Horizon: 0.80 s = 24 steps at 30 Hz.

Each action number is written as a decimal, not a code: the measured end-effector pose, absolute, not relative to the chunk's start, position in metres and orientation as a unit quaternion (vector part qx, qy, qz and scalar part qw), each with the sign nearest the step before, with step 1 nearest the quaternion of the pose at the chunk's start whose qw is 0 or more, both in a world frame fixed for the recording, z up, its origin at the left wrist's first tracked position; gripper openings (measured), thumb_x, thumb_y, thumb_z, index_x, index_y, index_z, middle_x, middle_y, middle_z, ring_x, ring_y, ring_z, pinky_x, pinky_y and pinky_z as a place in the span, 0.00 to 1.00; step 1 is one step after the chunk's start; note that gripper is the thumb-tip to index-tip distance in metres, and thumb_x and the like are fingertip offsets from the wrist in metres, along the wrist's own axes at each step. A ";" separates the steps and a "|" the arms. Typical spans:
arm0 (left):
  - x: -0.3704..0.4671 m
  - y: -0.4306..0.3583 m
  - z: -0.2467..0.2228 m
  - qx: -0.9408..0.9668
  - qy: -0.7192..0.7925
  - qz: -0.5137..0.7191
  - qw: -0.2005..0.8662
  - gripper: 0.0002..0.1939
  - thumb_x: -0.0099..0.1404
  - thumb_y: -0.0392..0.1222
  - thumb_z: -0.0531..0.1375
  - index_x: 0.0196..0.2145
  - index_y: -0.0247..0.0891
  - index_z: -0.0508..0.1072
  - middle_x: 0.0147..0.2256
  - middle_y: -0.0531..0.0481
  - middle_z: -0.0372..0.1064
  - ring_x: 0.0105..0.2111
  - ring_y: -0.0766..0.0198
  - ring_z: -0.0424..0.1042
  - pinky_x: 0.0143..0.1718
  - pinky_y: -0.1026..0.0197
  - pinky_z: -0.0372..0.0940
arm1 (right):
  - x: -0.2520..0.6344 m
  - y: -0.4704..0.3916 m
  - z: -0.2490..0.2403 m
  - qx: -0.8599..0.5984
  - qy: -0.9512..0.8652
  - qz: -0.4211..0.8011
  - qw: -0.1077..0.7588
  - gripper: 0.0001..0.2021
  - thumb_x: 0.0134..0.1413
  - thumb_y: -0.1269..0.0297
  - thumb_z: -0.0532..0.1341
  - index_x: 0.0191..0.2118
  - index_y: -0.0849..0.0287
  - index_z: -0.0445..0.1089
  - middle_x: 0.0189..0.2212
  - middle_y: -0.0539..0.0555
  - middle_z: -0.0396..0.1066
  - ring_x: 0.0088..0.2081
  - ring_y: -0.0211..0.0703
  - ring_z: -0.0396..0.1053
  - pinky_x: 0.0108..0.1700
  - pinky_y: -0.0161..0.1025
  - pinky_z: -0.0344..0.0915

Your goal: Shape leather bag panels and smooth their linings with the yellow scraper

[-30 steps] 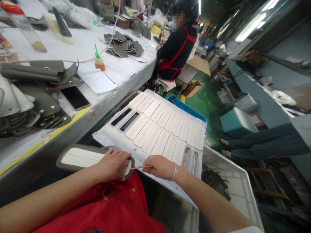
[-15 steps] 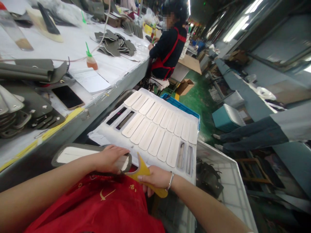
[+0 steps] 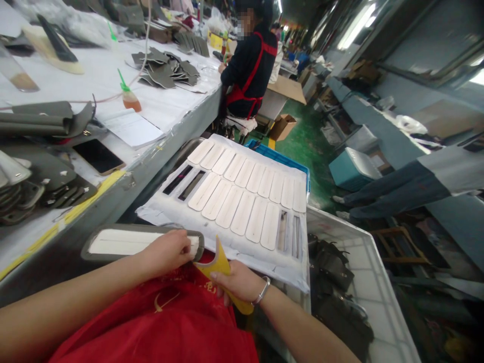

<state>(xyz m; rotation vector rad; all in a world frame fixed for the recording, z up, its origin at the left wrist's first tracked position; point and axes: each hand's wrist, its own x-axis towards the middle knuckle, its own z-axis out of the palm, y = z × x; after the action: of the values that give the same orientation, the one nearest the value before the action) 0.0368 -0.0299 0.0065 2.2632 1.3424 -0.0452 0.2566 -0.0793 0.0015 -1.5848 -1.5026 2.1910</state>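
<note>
In the head view, the only one I have, the big change is in my right hand point(image 3: 237, 282). A second ago its yellow tool point(image 3: 221, 266) showed edge-on, like a thin stick; now it shows its broad, curved face. The fingers are closed around the tool's lower part, and its forked upper end stands just beside the rounded right end of the grey-edged panel point(image 3: 121, 243). I cannot tell whether it touches the rim.

My left hand point(image 3: 171, 253) has changed too: half a second ago it lay flatter over that end, and now its fingers are curled in tightly there. It is on the panel, though I cannot tell whether it pinches the edge or only presses. The panel lies over my red apron point(image 3: 159, 322), along the table's near side.

I judge that the work sits at that rounded end, with the left hand steadying and the tool positioned. Beyond, the white strips point(image 3: 257, 219) lie in two rows on the cloth-covered board point(image 3: 174, 209), unchanged in arrangement.
</note>
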 end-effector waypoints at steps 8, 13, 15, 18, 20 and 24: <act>0.056 -0.020 0.019 0.822 0.495 -0.105 0.262 0.11 0.51 0.38 0.52 0.16 0.37 0.70 0.18 0.48 0.68 0.20 0.62 0.66 0.21 0.64 0.53 | 0.251 -0.100 -0.019 -0.547 -0.427 0.718 0.048 0.13 0.55 0.61 0.53 0.23 0.60 0.62 0.17 0.49 0.66 0.15 0.35 0.63 0.18 0.33 0.63; 0.068 -0.022 0.031 0.814 0.506 -0.141 0.249 0.11 0.51 0.36 0.51 0.18 0.35 0.72 0.21 0.45 0.71 0.22 0.61 0.68 0.23 0.63 0.56 | 0.252 -0.111 -0.039 -0.535 -0.410 0.735 0.077 0.15 0.55 0.60 0.53 0.21 0.61 0.63 0.16 0.49 0.65 0.14 0.34 0.62 0.17 0.31 0.60; 0.071 -0.021 0.031 0.809 0.506 -0.155 0.258 0.10 0.49 0.35 0.52 0.19 0.36 0.73 0.21 0.46 0.72 0.22 0.61 0.69 0.23 0.64 0.56 | 0.252 -0.114 -0.040 -0.530 -0.404 0.736 0.122 0.14 0.55 0.59 0.54 0.22 0.61 0.63 0.15 0.47 0.64 0.14 0.32 0.61 0.16 0.29 0.58; 0.074 -0.020 0.029 0.805 0.500 -0.170 0.270 0.10 0.46 0.33 0.53 0.20 0.37 0.74 0.21 0.49 0.72 0.23 0.63 0.69 0.23 0.66 0.57 | 0.249 -0.118 -0.040 -0.549 -0.398 0.716 0.166 0.12 0.51 0.62 0.57 0.21 0.61 0.62 0.13 0.45 0.61 0.13 0.30 0.58 0.15 0.28 0.54; 0.075 -0.019 0.028 0.806 0.501 -0.174 0.262 0.10 0.46 0.33 0.53 0.20 0.37 0.74 0.21 0.49 0.72 0.23 0.62 0.69 0.23 0.65 0.57 | 0.249 -0.123 -0.041 -0.548 -0.404 0.710 0.181 0.11 0.50 0.64 0.58 0.20 0.60 0.61 0.13 0.44 0.60 0.13 0.29 0.57 0.15 0.27 0.52; 0.077 -0.020 0.031 0.813 0.502 -0.179 0.234 0.11 0.50 0.36 0.51 0.20 0.36 0.73 0.21 0.45 0.70 0.22 0.60 0.67 0.24 0.62 0.57 | 0.257 -0.129 -0.041 -0.533 -0.394 0.719 0.207 0.12 0.51 0.61 0.57 0.21 0.59 0.61 0.13 0.44 0.60 0.13 0.30 0.56 0.16 0.29 0.52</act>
<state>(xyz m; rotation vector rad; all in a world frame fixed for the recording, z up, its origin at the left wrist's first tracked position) 0.0773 -0.0199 0.0307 2.2325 1.3768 -0.4919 0.2574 -0.1289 -0.0410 -1.4841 -1.0974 2.0029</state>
